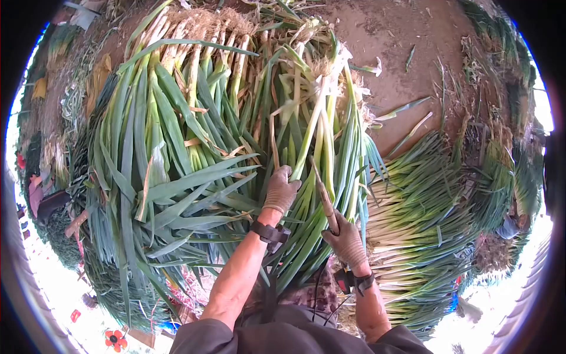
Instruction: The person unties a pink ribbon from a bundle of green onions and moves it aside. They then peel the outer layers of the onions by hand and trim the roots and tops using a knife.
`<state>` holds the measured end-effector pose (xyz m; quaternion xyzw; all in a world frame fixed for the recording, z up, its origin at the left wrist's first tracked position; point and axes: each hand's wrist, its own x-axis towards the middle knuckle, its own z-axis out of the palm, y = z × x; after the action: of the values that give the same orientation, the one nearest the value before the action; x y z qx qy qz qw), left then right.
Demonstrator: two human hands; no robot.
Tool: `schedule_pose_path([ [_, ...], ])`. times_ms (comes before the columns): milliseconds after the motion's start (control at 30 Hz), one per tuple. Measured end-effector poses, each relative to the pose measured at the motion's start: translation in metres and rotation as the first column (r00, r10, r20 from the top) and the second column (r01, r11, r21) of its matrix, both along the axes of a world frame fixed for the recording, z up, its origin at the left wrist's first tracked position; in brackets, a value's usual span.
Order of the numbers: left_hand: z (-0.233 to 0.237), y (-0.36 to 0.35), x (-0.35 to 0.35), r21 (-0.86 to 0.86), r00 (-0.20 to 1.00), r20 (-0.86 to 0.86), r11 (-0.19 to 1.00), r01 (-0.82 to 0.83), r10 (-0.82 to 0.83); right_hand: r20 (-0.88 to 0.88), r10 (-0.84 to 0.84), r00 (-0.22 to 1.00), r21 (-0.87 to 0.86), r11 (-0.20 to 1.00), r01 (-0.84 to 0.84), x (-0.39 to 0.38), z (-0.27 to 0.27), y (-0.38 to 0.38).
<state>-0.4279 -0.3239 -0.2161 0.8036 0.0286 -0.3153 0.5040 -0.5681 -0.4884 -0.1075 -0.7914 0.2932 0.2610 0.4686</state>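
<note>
My left hand [282,192], in a tan work glove, is closed around the lower leaves of a green onion stalk [311,137] whose pale root end points away from me. My right hand [346,243], gloved the same way, grips a knife [326,205] by its handle, with the narrow blade pointing up and forward among the green leaves. Under both hands lies a heap of long green onions [348,112]. Beside it on the left sits a larger bunch [138,115] with roots at the far end and dark leaves falling toward me.
To the right, green onions [407,236] lie in a row, white ends inward and leaves outward. Bare brown ground [392,53] with scraps of leaf stretches ahead. More bundles [495,177] stand at the far right, and leaf litter [73,100] covers the left.
</note>
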Motion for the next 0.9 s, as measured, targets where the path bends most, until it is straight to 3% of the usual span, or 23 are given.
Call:
schedule_pose_path([
  [33,0.006,0.000,0.003,-0.043,0.997,-0.070,0.999,0.010,-0.013,-0.010,-0.042,0.999,-0.021,0.999,0.042,0.005,-0.003,-0.003],
  [167,0.027,-0.013,0.004,0.112,0.993,-0.009,0.987,0.116,-0.116,0.092,-0.177,0.980,-0.041,0.983,0.181,0.048,-0.026,-0.022],
  [300,-0.013,-0.016,-0.013,0.040,0.993,0.070,0.995,0.088,-0.091,0.128,0.107,0.986,-0.229,0.970,-0.075,0.114,-0.057,-0.055],
  [333,-0.003,-0.019,-0.012,0.103,0.988,0.053,0.985,0.138,-0.144,0.114,0.163,0.980,-0.255,0.958,-0.130,0.130,-0.064,-0.061],
  [400,-0.002,-0.024,-0.020,0.139,0.971,0.176,0.980,0.141,-0.165,0.049,0.257,0.965,-0.283,0.930,-0.233,0.163,-0.073,-0.071],
  [500,-0.015,-0.028,-0.030,0.181,0.959,0.236,0.977,0.114,-0.155,-0.193,0.489,0.851,-0.294,0.798,-0.526,0.208,-0.091,-0.089],
  [633,-0.027,-0.031,-0.040,0.198,0.953,0.277,0.978,0.071,-0.125,-0.233,0.698,0.677,-0.334,0.596,-0.730,0.237,-0.069,-0.103],
  [700,-0.027,-0.032,-0.045,0.202,0.959,0.259,0.977,0.064,-0.116,-0.235,0.588,0.774,-0.319,0.706,-0.632,0.243,-0.064,-0.110],
  [767,-0.028,-0.033,-0.049,0.187,0.964,0.247,0.981,0.054,-0.100,-0.224,0.577,0.786,-0.370,0.696,-0.616,0.249,-0.058,-0.109],
  [900,-0.029,-0.038,-0.055,0.188,0.954,0.270,0.979,0.084,-0.134,-0.201,0.746,0.634,-0.353,0.549,-0.758,0.271,-0.078,-0.084],
])
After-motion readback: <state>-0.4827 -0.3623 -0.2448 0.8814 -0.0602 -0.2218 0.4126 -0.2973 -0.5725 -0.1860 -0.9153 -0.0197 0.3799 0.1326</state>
